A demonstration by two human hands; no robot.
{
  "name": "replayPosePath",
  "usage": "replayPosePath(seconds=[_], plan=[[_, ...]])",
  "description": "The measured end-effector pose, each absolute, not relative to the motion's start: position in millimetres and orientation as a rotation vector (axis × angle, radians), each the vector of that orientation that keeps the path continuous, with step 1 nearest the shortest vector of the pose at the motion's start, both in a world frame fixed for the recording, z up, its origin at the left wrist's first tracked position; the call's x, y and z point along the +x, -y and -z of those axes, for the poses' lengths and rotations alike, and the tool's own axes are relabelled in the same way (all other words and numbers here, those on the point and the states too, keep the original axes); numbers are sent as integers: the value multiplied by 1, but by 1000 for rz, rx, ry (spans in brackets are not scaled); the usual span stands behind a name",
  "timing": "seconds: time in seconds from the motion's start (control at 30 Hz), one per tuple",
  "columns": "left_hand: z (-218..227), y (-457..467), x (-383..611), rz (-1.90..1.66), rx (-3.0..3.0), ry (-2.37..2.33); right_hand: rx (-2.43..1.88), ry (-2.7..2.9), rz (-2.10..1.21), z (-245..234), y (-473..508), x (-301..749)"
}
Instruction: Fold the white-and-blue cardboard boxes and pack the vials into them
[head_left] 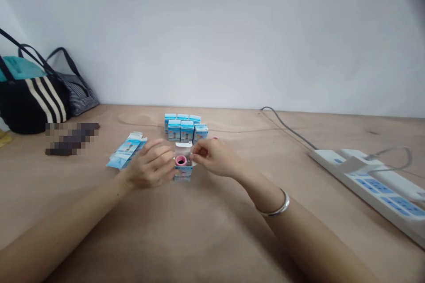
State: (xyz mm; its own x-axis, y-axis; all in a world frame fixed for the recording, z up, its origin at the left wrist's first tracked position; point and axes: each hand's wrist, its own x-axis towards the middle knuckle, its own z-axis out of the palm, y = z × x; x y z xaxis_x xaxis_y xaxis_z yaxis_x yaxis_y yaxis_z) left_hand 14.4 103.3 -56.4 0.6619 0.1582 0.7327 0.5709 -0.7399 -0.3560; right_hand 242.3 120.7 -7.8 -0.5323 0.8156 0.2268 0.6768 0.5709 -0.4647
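Note:
A small blue-and-white cardboard box (183, 173) stands upright on the table with its top flaps raised. Inside it sits a round pink-rimmed item (181, 160) with a dark centre; its kind is not clear. My left hand (152, 166) curls its fingers against the box's left side. From the right, my right hand (214, 157) has thumb and forefinger pinched at the box's right flap. Its other fingers are folded in. Part of another reddish thing shows behind the right hand, mostly hidden.
Several closed matching boxes (181, 128) stand in two rows behind. Flattened blue-and-white cartons (128, 150) lie left of my left hand. A blurred-out dark object (73, 139) and bags (36, 97) are farther left. A power strip (375, 185) with a grey cable lies right.

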Motion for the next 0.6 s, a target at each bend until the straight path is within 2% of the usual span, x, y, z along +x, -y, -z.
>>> replayPosePath(seconds=[0.27, 0.4, 0.6], plan=[[75, -108, 23, 1186, -2785, 1042, -910, 2549, -129, 7, -118, 239], [76, -108, 23, 1299, -2881, 1082, -795, 2736, 31, 5, -117, 242], [51, -103, 24, 1136, -2943, 1023, -695, 2815, 102, 15, -119, 239]])
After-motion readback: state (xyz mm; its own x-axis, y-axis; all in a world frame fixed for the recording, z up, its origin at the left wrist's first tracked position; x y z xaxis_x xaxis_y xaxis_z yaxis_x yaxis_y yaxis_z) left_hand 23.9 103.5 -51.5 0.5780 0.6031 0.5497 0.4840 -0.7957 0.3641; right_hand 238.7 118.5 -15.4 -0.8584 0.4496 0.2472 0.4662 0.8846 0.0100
